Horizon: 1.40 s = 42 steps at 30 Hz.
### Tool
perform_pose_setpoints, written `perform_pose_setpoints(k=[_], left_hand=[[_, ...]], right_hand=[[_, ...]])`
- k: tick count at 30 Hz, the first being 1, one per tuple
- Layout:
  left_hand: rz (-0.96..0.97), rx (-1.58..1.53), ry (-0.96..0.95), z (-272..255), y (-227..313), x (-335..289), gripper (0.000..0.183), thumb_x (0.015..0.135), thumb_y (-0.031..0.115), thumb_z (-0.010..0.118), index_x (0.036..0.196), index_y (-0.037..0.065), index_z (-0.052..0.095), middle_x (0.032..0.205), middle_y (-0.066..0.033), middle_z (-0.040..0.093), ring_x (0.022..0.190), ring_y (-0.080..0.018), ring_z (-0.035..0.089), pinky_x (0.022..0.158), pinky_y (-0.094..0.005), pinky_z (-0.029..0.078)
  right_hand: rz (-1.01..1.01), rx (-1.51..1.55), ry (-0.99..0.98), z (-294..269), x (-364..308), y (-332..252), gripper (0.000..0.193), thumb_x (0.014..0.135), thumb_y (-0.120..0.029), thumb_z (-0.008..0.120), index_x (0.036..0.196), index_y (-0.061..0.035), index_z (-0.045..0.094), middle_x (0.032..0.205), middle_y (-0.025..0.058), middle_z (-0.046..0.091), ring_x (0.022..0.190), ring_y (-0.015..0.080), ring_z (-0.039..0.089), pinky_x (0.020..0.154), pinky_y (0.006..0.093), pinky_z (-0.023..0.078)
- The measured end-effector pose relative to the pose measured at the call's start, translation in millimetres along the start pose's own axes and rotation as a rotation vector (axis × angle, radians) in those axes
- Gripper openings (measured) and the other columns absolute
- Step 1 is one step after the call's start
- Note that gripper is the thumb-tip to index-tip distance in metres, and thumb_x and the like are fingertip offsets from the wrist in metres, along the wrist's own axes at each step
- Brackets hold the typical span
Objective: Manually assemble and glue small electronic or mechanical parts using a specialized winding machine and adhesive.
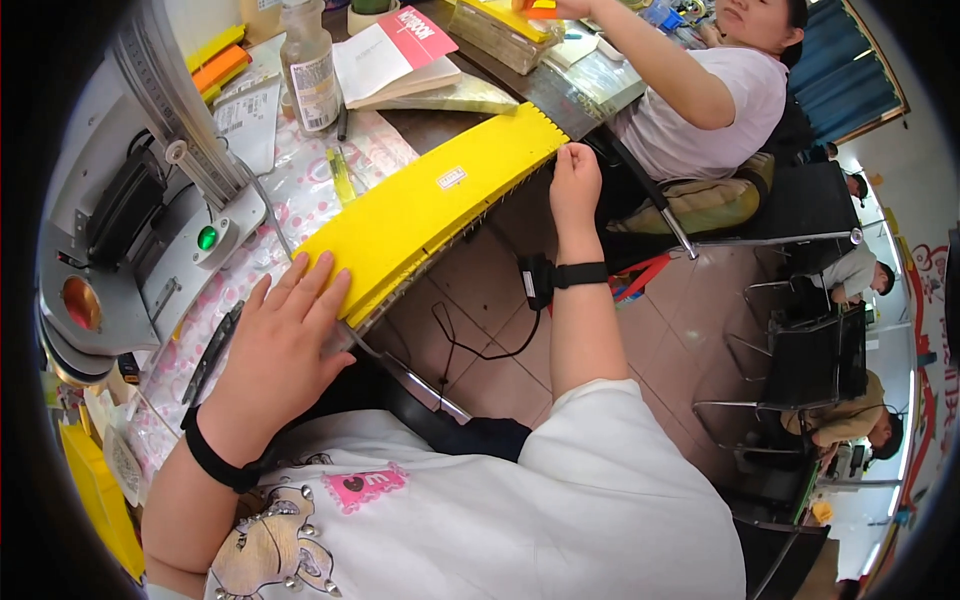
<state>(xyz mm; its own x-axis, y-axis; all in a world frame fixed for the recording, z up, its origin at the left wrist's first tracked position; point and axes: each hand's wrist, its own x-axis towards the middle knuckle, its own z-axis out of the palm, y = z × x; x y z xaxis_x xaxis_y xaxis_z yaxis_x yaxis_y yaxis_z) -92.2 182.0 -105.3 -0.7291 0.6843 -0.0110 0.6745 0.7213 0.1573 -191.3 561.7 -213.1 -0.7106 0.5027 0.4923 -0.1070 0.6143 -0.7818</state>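
Note:
A long yellow board (440, 195) lies slantwise before me along the table's edge, with a small white label on top. Small pins or notches run along its right long side and far end. My left hand (285, 335) rests on its near end, fingers stretched out flat and thumb apart. At the far right corner, my right hand (577, 185) is closed in a pinch close to the board's edge. Whatever its fingertips hold is hidden or too small to name. Beside the board lies a yellow-green tool (341, 177), perhaps a small knife.
A metal stand with a scale (190, 110) and green-lit button (207, 238) stands left. Behind are a clear bottle (310, 75) and a red-and-white notebook (400, 55). Black tweezers (212, 350) lie at left. A co-worker (695, 100) sits far right; chairs (805, 365) stand beyond.

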Motion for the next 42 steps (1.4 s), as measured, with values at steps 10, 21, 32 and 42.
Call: perform_pose_setpoints(k=[10,21,32,42], left_hand=[[0.004,0.012,-0.004,-0.8,-0.1,-0.9,0.078,0.066,0.021,0.076,0.134,0.006,0.040,0.141,-0.0143,0.037,0.132,-0.0314,0.034,0.106,-0.0471,0.029],[0.010,-0.001,0.012,0.4,-2.8,-4.4,0.078,0.067,0.021,0.076,0.134,0.008,0.040,0.141,-0.0137,0.038,0.132,-0.0305,0.034,0.105,-0.0471,0.030],[0.025,0.009,0.029,2.4,-5.3,-6.7,0.078,0.067,0.022,0.076,0.135,0.009,0.040,0.141,-0.0131,0.038,0.132,-0.0300,0.035,0.103,-0.0478,0.032],[0.033,0.018,0.038,5.5,-7.0,-8.8,0.078,0.068,0.024,0.075,0.136,0.009,0.039,0.141,-0.0127,0.038,0.132,-0.0298,0.034,0.103,-0.0472,0.032]], right_hand=[[-0.097,-0.252,-0.005,-0.4,-5.5,-6.0,0.012,0.088,-0.013,0.052,0.090,-0.0009,0.054,0.082,0.0187,0.061,0.078,0.0372,0.059,0.067,0.0408,0.046],[0.644,0.835,-0.221,-14.7,-37.2,-10.4,0.007,0.091,-0.015,0.055,0.094,-0.0088,0.054,0.064,-0.0023,0.044,0.050,0.0069,0.037,0.045,0.0200,0.028],[1.010,0.418,-0.598,-154.6,-108.9,42.9,0.007,0.087,-0.016,0.061,0.089,-0.0121,0.055,0.062,-0.0062,0.039,0.050,0.0048,0.036,0.045,0.0192,0.028],[1.151,-0.003,-0.310,-284.3,-125.1,113.4,0.018,0.079,-0.017,0.069,0.092,-0.0117,0.058,0.067,0.0000,0.053,0.057,0.0134,0.052,0.050,0.0276,0.041]])
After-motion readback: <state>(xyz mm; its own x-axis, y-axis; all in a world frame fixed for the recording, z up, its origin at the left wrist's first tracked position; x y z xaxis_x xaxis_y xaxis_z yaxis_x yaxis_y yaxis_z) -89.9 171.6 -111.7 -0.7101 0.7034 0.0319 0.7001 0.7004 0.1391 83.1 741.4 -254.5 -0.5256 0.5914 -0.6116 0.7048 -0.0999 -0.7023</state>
